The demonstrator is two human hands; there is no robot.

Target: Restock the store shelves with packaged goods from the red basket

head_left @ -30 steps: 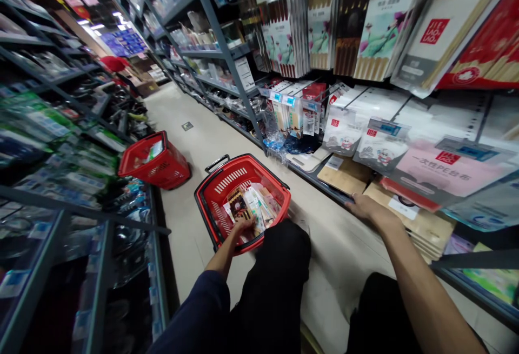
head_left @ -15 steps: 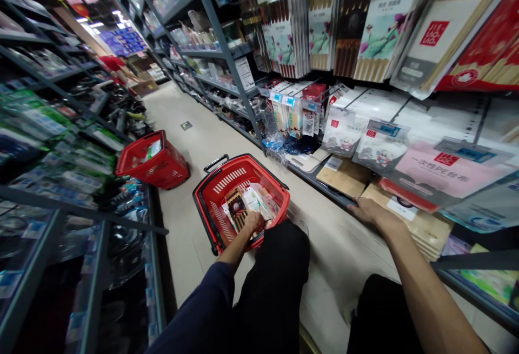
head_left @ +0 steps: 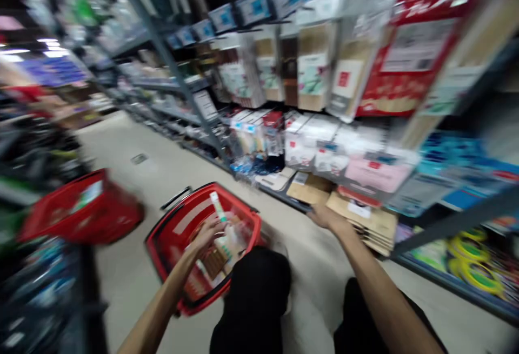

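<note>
Inside the red shopping basket (head_left: pixel 203 202), my left hand (head_left: pixel 208 233) has its fingers closed at the lower end of a narrow white-and-green packet (head_left: pixel 218 206) that stands up. Motion blur softens the fingers. Below that hand lie more packets, among them a brown chopstick pack (head_left: pixel 214 261). Over on the right, my right hand (head_left: pixel 323 216) is closed on the front edge of the bottom shelf (head_left: pixel 295 202), beside wooden cutting boards (head_left: pixel 363 219). Its fingertips are partly hidden.
Another red basket (head_left: pixel 81 208) stands on the left of the aisle floor (head_left: pixel 121 143). Chopstick packs (head_left: pixel 312 67) hang on the right rack, above pink and white packages (head_left: pixel 377 173). Yellow rings (head_left: pixel 478 262) sit low at the right. My knee (head_left: pixel 259 278) is against the near basket.
The view has swung right, so both baskets appear farther left. My left hand has lifted from the packets, and the narrow packet now stands upright. My right hand remains at the shelf edge.
</note>
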